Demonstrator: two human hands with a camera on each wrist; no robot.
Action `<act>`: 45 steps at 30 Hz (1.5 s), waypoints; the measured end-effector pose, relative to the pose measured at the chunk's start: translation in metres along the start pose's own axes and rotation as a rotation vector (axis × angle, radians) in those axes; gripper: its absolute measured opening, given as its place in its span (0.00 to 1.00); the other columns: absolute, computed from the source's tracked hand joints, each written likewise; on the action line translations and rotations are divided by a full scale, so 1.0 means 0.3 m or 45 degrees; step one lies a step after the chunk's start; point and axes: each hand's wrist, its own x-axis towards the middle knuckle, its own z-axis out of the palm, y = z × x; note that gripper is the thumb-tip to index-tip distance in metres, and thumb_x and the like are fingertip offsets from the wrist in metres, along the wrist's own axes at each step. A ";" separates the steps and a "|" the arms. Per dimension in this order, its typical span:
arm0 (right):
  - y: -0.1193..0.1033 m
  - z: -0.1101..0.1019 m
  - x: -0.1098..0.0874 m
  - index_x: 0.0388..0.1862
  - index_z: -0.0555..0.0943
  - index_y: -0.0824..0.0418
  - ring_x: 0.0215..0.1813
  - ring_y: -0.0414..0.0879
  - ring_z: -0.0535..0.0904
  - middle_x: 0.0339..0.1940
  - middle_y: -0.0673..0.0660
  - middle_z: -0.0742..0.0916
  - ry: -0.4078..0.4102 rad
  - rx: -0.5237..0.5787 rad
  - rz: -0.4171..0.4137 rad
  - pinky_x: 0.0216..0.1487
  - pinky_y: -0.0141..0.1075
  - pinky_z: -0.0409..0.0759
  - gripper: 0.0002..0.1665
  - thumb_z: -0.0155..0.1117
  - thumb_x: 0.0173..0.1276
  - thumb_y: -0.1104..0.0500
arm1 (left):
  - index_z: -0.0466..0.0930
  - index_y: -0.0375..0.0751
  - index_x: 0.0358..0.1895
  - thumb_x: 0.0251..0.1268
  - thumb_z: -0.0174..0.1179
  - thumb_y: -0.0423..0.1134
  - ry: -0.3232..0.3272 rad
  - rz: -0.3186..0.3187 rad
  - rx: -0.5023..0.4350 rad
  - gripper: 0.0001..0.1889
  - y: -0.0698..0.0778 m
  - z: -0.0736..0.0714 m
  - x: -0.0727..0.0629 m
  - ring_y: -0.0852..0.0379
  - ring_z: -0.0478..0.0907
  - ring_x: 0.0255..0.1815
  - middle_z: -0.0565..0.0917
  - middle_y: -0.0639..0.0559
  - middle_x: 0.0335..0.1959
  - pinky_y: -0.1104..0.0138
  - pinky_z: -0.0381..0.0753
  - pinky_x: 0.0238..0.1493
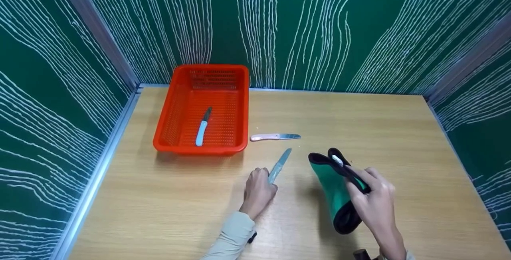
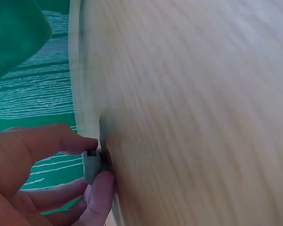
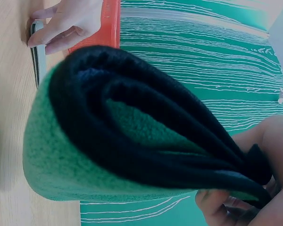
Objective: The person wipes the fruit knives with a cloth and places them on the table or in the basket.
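My left hand point(image 1: 258, 192) grips a pale green knife point(image 1: 273, 175) by its handle, low over the table, blade pointing away. In the left wrist view, the thumb and fingers pinch the end of its handle point(image 2: 91, 167). My right hand point(image 1: 377, 202) holds a folded green cloth point(image 1: 331, 182) with thick black edging above the table; a small white patch shows on its border. Folded into a loop, the cloth fills much of the right wrist view and partly hides the fingers. A pink-handled knife point(image 1: 275, 136) lies beyond my left hand, beside the basket.
A red plastic basket point(image 1: 161, 142) stands at the back left, with a light blue-handled knife point(image 1: 202, 130) inside it. Green walls point(image 1: 293, 32) with white wavy lines enclose the wooden table point(image 1: 383, 124) at the back and both sides.
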 end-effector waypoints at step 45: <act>0.005 -0.038 0.001 0.34 0.88 0.61 0.21 0.36 0.68 0.22 0.50 0.80 0.049 -0.009 0.058 0.18 0.24 0.62 0.17 0.66 0.45 0.76 | 0.89 0.40 0.34 0.46 0.71 0.29 0.144 0.087 -0.590 0.09 -0.019 -0.145 0.008 0.57 0.82 0.34 0.87 0.52 0.32 0.65 0.84 0.41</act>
